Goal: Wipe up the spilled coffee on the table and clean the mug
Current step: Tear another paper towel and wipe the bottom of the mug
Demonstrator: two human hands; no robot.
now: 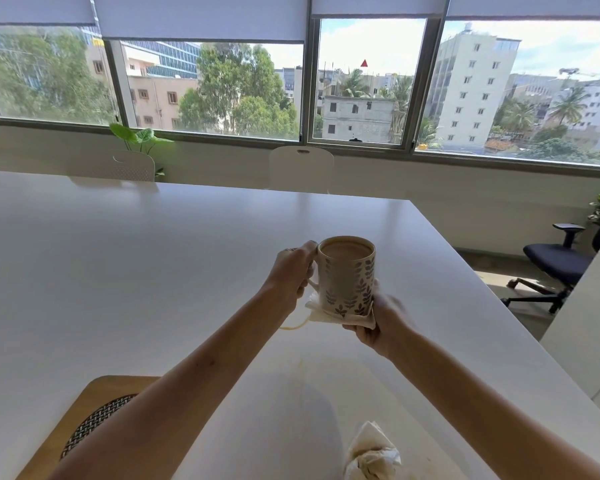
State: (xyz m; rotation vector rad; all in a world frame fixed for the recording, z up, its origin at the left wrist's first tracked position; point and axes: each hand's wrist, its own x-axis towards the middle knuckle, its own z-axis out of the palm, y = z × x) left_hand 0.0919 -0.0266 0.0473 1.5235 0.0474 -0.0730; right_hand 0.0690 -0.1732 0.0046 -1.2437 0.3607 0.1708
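Observation:
A beige mug [346, 278] with a grey leaf pattern holds milky coffee and is lifted above the white table [153, 271]. My left hand [291, 275] grips its handle. My right hand [381, 323] holds a white tissue [340, 317] against the mug's base. A thin pale coffee ring [293, 326] shows on the table just left of the tissue. Faint coffee smears [302, 368] streak the table nearer to me. A crumpled, coffee-stained tissue [371, 455] lies at the near edge.
A wooden board with a woven mat [94, 420] sits at the near left. White chairs [302, 168] line the table's far side. A dark office chair [555, 261] stands on the floor to the right, beyond the table's right edge.

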